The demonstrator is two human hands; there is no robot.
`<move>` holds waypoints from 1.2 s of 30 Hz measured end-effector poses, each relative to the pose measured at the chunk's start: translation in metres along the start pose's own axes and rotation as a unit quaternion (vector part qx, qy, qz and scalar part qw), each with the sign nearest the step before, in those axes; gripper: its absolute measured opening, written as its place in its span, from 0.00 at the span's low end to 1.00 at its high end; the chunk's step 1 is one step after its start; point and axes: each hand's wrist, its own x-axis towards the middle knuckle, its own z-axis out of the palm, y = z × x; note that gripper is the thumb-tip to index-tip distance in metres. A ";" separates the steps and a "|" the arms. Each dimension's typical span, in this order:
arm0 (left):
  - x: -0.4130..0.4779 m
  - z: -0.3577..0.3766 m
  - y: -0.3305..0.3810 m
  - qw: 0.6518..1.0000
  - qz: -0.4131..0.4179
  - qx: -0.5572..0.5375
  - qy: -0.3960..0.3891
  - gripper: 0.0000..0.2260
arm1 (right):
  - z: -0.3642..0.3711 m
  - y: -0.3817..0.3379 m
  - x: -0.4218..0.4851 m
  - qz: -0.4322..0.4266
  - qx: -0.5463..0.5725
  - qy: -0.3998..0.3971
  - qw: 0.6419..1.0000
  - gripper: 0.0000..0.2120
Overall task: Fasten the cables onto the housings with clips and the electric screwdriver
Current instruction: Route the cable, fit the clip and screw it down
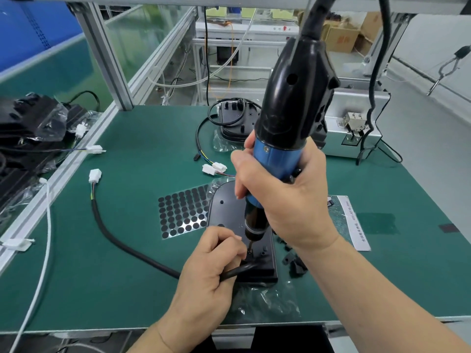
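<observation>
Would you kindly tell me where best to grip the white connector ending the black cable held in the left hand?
Pinch the white connector across its sides, coming from above. Its blocky body lies free on the green mat, and thin wires leave only its near end toward the black cable, so the sides and far end are open.

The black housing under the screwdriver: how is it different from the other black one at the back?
The electric screwdriver, gripped by the right hand, stands on the near housing; no tool touches the far housing. The left hand pinches a cable against the near housing; the far housing lies untouched with a looped cable on top. Both are black, on clear plastic.
</observation>
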 end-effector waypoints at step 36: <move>-0.004 -0.003 -0.014 0.999 0.048 0.012 0.014 0.18 | -0.006 0.016 -0.006 0.042 0.089 -0.079 0.992 0.12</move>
